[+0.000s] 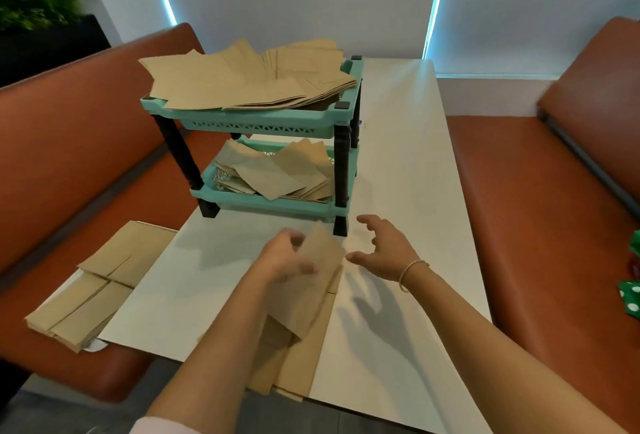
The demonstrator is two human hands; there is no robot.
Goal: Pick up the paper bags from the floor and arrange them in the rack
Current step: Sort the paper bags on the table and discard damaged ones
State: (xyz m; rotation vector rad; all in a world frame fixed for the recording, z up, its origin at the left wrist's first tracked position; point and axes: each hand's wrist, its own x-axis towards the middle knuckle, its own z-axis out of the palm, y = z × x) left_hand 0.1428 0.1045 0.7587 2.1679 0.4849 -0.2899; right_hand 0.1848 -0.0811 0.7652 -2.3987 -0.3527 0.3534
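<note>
**Bags part racked, one in hand, more waiting at the table edge**

White table point(398, 163) filling the middle of view, orange benches point(76, 142) at 9 and 3 o'clock. Two-tier teal rack point(263, 122) standing at 12 o'clock on the table. Top tier heaped with large bags point(221, 80), fanned and overhanging the rim toward 10 o'clock; lower tier holding smaller bags point(277, 174) lying at mixed angles.

Flat stack point(86, 302) at 8 o'clock, half on the table corner, half out over the bench. Another loose pile point(298, 357) at 6 o'clock, reaching past the near edge.

Left hand point(287, 257) just below centre, fingers curled round one bag point(322, 260) lifted off that pile; blurred, so the exact pinch cannot be told. Right hand point(384, 250) at 4 o'clock of the rack foot, fingers spread and apart, holding nothing, near the bag's edge but not touching. Thin bracelet point(412, 271) on that wrist.

Likely troubles from here:
- Top heap sliding off toward 10 o'clock if another bag lands on its overhang
- Held bag catching the rack leg or rim on the way into the low tier, creasing or knocking the rack
- 8 o'clock stack tipping onto the bench if a forearm brushes it
- Several sheets coming up together from the near pile, then slipping off the edge
</note>
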